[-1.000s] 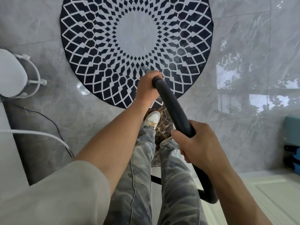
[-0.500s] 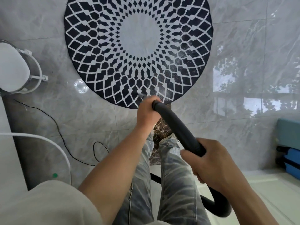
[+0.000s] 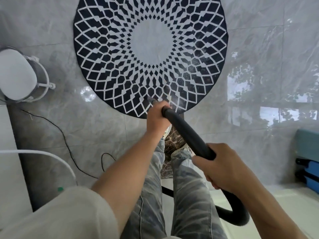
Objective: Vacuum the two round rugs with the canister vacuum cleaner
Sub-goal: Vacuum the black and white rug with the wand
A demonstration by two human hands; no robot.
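Black-and-white round rug, diamond-patterned, lies flat on the grey marble floor. A black vacuum hose reaches the rug's near edge. The left hand has its fingers curled round the hose's front end, and the right hand is clamped round it further back. A white stool stands left of the rug.

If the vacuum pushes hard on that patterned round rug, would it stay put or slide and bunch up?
The round rug looks thin and lies flat on glossy tile floor, so it would probably slide or wrinkle under a push. Lifted by an edge, it would likely droop: floppy and light.
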